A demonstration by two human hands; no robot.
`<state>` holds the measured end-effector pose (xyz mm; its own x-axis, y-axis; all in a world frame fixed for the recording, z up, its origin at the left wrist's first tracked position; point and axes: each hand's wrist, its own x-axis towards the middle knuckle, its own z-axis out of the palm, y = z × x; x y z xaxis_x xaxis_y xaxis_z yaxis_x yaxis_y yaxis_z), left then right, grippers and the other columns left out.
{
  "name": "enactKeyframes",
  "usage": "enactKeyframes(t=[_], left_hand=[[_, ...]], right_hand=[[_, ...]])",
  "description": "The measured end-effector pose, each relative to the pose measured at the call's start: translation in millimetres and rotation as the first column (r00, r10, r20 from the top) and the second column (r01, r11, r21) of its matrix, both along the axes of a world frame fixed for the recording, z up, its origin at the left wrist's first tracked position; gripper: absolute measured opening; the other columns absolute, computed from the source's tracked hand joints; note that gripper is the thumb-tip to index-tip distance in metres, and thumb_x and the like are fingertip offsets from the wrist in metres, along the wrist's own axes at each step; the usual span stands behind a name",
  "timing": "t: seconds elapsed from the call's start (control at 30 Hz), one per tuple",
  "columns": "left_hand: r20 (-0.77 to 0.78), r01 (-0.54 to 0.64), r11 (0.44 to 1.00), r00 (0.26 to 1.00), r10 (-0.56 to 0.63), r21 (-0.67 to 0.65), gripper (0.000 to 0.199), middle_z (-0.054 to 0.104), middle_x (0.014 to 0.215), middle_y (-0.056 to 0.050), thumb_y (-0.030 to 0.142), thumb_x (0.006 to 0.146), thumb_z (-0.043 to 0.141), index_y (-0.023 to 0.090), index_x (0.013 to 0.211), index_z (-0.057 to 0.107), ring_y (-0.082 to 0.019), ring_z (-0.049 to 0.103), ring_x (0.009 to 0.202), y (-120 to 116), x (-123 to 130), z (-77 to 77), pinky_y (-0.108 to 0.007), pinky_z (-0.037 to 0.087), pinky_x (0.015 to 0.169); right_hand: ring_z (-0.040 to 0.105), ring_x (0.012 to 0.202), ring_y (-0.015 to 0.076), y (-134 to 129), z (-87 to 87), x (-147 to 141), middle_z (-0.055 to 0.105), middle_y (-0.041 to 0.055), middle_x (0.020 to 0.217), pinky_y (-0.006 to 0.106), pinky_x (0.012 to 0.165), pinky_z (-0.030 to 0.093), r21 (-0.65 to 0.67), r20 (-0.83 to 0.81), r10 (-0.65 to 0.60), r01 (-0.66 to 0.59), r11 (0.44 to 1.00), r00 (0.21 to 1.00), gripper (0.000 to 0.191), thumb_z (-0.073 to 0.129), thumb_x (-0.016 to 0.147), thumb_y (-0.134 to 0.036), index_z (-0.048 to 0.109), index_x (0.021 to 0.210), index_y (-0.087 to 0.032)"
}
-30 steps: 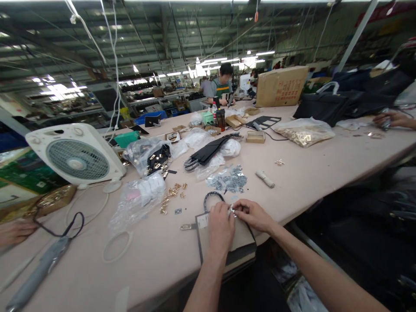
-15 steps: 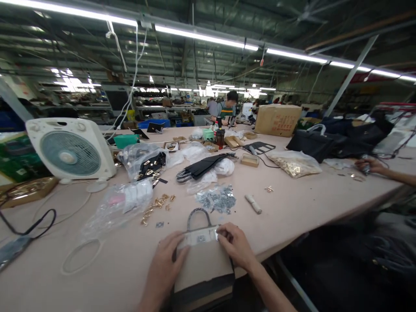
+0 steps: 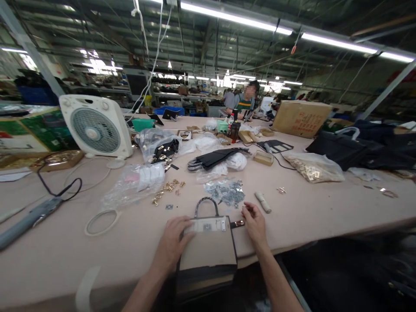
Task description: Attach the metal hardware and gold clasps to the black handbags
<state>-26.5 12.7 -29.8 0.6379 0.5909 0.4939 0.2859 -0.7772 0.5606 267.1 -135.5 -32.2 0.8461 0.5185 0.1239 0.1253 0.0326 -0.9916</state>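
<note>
An unfinished handbag point(image 3: 208, 249) with a beige panel, dark edges and a looped handle point(image 3: 206, 200) lies at the table's front edge. Along its top runs a pale strip with a small metal plate point(image 3: 207, 226) in the middle and a shiny metal piece point(image 3: 223, 225) on the right. My left hand point(image 3: 173, 238) grips the bag's upper left edge, thumb on the panel. Just off the right side, my right hand point(image 3: 255, 224) has its fingers pinched together; what they hold, if anything, is too small to see. Beside it, a dark strap with a shiny end point(image 3: 237, 223) sticks out from the bag.
Loose metal plates point(image 3: 225, 192), gold fittings point(image 3: 169, 189) and a rolled cloth point(image 3: 262, 202) lie beyond the bag. A fan point(image 3: 95, 126) and a grey handheld tool point(image 3: 30, 221) are on the left. A bag of fittings point(image 3: 313, 167) lies right; a person point(image 3: 245, 100) is across the table.
My right hand has left the bag's metal piece and moved right, off the bag. The dark strap now shows beside it. My left hand stays on the bag. The view has turned left.
</note>
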Motion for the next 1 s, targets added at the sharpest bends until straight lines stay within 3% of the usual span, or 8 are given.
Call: enactKeyframes(t=[0.17, 0.3, 0.47, 0.7, 0.83, 0.9, 1.0], left_hand=[[0.034, 0.041, 0.99, 0.998, -0.046, 0.133, 0.016, 0.072, 0.116, -0.007, 0.029, 0.098, 0.068, 0.023, 0.113, 0.069, -0.027, 0.063, 0.114, -2, 4, 5.0, -0.048, 0.056, 0.102], [0.047, 0.08, 0.988, 0.995, -0.087, 0.13, 0.012, 0.07, 0.112, -0.008, 0.025, 0.098, 0.067, 0.021, 0.11, 0.066, -0.025, 0.064, 0.11, -1, 7, 6.3, -0.045, 0.057, 0.098], [0.039, 0.069, 0.995, 0.997, -0.072, 0.067, 0.01, 0.069, 0.112, -0.008, 0.021, 0.097, 0.067, 0.021, 0.107, 0.065, -0.025, 0.063, 0.108, -3, 7, 10.2, -0.046, 0.055, 0.099], [0.029, 0.049, 0.997, 0.998, -0.047, -0.064, 0.005, 0.069, 0.109, -0.008, 0.018, 0.095, 0.069, 0.021, 0.097, 0.065, -0.024, 0.062, 0.108, -8, 6, 18.2, -0.044, 0.053, 0.1], [0.051, 0.042, 0.991, 0.998, -0.036, -0.128, 0.005, 0.07, 0.109, -0.007, 0.018, 0.095, 0.068, 0.022, 0.094, 0.065, -0.024, 0.063, 0.108, -8, 7, 17.5, -0.045, 0.051, 0.102], [0.058, 0.043, 0.988, 0.998, -0.035, -0.145, 0.005, 0.07, 0.109, -0.007, 0.018, 0.094, 0.069, 0.022, 0.094, 0.065, -0.024, 0.063, 0.107, -8, 6, 16.7, -0.045, 0.051, 0.102], [0.06, 0.043, 0.986, 0.998, -0.033, -0.16, 0.004, 0.07, 0.11, -0.007, 0.019, 0.094, 0.068, 0.022, 0.096, 0.065, -0.024, 0.063, 0.108, -8, 5, 16.3, -0.044, 0.05, 0.103]], right_hand=[[0.067, 0.084, 0.0242, 7, 4.3, 4, 0.073, 0.0073, 0.092, 0.037, 0.077, 0.057, -0.106, 0.115, 0.147, -0.135, 0.985, 0.982, 0.045, 0.069, 0.087, -0.057, 0.072, 0.11, -0.018], [0.068, 0.091, 0.0249, 11, 8.0, -1, 0.074, 0.0094, 0.103, 0.036, 0.081, 0.056, -0.226, 0.329, 0.313, -0.247, 0.942, 0.891, 0.035, 0.063, 0.094, -0.051, 0.075, 0.107, -0.02], [0.069, 0.096, 0.0246, 19, 5.7, -2, 0.074, 0.0077, 0.106, 0.039, 0.091, 0.053, -0.387, 0.495, 0.394, -0.209, 0.898, 0.774, 0.032, 0.056, 0.098, -0.046, 0.077, 0.108, -0.024], [0.067, 0.099, 0.027, 27, -10.6, 15, 0.074, 0.0075, 0.104, 0.04, 0.09, 0.05, -0.569, 0.506, 0.491, -0.153, 0.808, 0.71, 0.033, 0.057, 0.093, -0.049, 0.08, 0.103, -0.026], [0.067, 0.096, 0.0277, 37, -10.0, 21, 0.074, 0.008, 0.099, 0.04, 0.087, 0.049, -0.645, 0.445, 0.56, -0.183, 0.742, 0.699, 0.031, 0.058, 0.091, -0.047, 0.078, 0.097, -0.024], [0.067, 0.094, 0.0275, 39, -6.0, 18, 0.073, 0.0081, 0.096, 0.04, 0.085, 0.049, -0.656, 0.434, 0.565, -0.183, 0.732, 0.702, 0.029, 0.058, 0.09, -0.046, 0.076, 0.093, -0.024], [0.066, 0.092, 0.0264, 36, -0.7, 11, 0.072, 0.0073, 0.096, 0.04, 0.085, 0.049, -0.623, 0.444, 0.521, -0.167, 0.764, 0.729, 0.028, 0.058, 0.089, -0.047, 0.074, 0.09, -0.023]])
